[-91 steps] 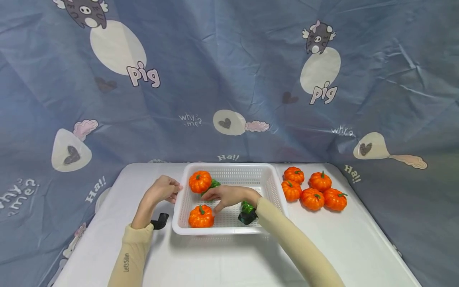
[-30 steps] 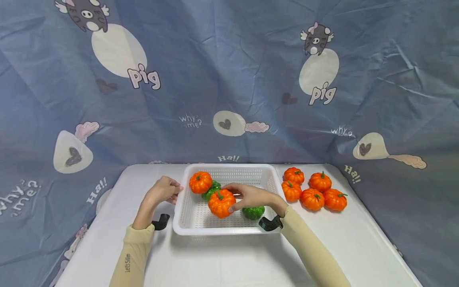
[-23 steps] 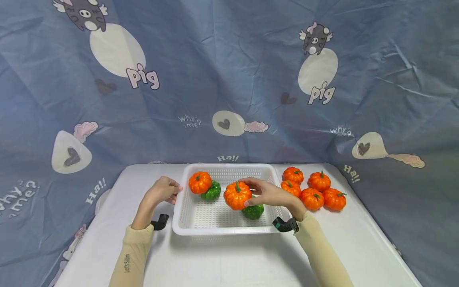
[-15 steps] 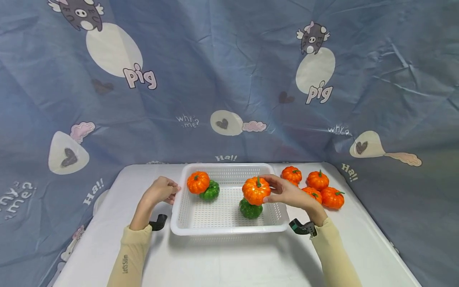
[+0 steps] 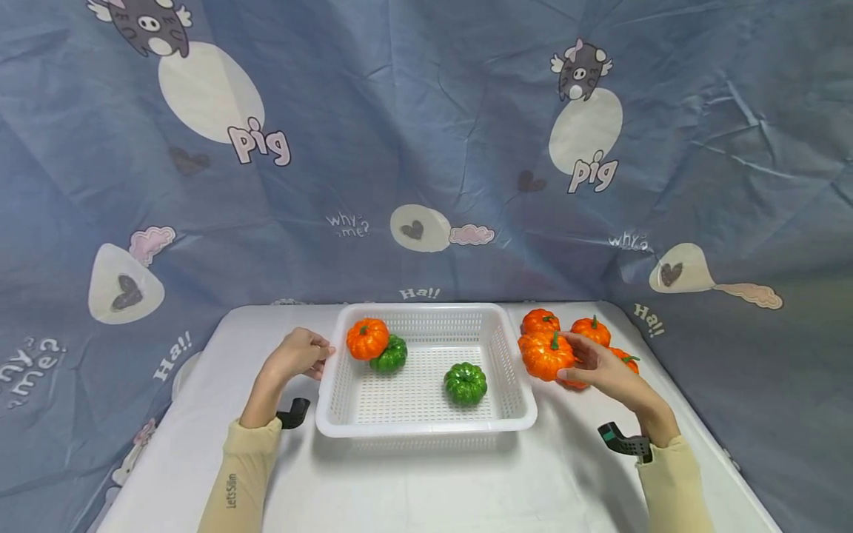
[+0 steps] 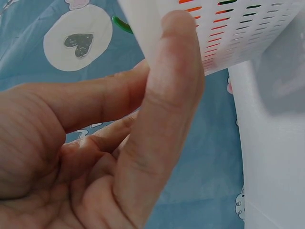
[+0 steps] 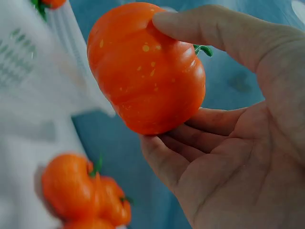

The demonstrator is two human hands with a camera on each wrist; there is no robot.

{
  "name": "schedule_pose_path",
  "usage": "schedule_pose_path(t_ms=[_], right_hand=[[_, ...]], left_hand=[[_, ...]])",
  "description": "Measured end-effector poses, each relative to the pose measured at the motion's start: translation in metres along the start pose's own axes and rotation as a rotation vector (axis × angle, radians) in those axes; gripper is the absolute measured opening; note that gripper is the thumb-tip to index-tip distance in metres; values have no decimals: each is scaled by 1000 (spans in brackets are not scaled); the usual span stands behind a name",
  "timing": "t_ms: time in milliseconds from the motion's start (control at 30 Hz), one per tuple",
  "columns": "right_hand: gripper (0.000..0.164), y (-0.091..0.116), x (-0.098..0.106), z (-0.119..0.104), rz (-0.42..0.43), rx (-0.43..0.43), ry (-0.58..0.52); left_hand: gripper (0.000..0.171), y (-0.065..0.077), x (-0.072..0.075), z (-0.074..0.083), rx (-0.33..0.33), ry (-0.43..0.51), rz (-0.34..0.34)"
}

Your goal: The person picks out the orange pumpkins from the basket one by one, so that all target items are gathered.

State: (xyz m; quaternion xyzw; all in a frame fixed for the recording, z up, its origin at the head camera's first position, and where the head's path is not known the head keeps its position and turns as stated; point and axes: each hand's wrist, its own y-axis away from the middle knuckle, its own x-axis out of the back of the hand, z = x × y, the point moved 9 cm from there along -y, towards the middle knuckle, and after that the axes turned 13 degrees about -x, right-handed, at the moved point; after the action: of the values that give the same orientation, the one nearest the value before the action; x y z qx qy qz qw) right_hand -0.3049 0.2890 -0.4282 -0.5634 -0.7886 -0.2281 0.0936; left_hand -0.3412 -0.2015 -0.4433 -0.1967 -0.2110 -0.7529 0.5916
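My right hand [image 5: 611,376] grips a small orange pumpkin [image 5: 545,357] with a green stem, thumb on one side and fingers on the other. In the right wrist view this pumpkin [image 7: 147,71] is raised off the table, past the basket's right side. Thumb and forefinger of my left hand [image 5: 298,355] pinch the left rim of the white plastic basket [image 5: 420,428]. Inside the basket, an orange pumpkin [image 5: 366,339] lies at the back left against a green pumpkin [image 5: 392,355]. Another green pumpkin [image 5: 465,383] sits right of the middle.
Orange pumpkins [image 5: 591,331] are grouped on the white table [image 5: 426,488] right of the basket, partly hidden by the held pumpkin and right hand. A blue printed cloth [image 5: 466,148] hangs behind the table and along its sides.
My right hand has taken the orange pumpkin from the basket's front left, lifted it and carried it right, over the right rim to the pumpkin group. The left hand stays at the rim.
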Motion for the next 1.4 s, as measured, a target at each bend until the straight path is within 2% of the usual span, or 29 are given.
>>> schedule_pose_path(t_ms=[167,333,667,1033,1300,1400], right_hand=[[74,15,22,29,67,-18,26],[75,27,41,61,127,-78,67],[77,36,56,120,207,-187,40],[81,38,57,148,212,-245,-31],[88,35,54,162,216,-319,38],[88,35,53,162,210,-320,39]], left_hand=[[37,0,0,1,-5,-4,-9],[38,0,0,2,-5,-25,-13],[37,0,0,0,3,-24,-7],[34,-2,0,-1,4,-26,11],[37,-1,-1,-2,17,4,11],[38,0,0,-2,19,4,11]])
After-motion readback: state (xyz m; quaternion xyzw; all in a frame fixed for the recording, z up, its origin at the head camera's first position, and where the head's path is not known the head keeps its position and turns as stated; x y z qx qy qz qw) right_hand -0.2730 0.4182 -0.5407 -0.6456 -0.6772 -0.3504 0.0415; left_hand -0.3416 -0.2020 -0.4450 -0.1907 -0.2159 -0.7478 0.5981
